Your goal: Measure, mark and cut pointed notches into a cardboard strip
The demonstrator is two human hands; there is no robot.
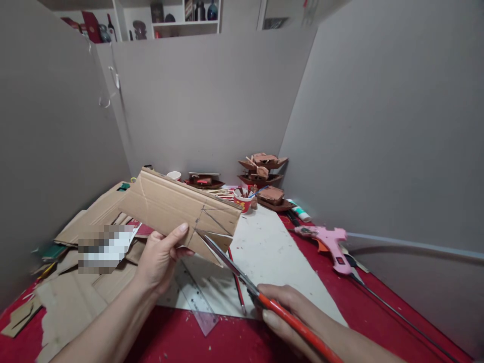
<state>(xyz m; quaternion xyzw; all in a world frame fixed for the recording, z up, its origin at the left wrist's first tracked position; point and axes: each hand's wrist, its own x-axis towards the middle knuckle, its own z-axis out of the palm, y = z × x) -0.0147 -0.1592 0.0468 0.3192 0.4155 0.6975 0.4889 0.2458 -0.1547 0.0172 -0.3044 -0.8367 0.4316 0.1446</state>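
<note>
Head view, cardboard piece (170,201) above white sheet (264,262), red tabletop (363,312), grey partitions (207,111)

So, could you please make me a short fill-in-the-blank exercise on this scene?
The left hand holds a flat brown sheet of ____.
The right hand grips a pair of red-handled metal ____.
The corded plastic glue gun is coloured ____.
Missing words: cardboard; scissors; pink.

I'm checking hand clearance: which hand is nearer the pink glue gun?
Right. The right hand, holding the scissors, is left of the pink glue gun and closer to the camera; the left hand, gripping cardboard, is farther left.
</note>
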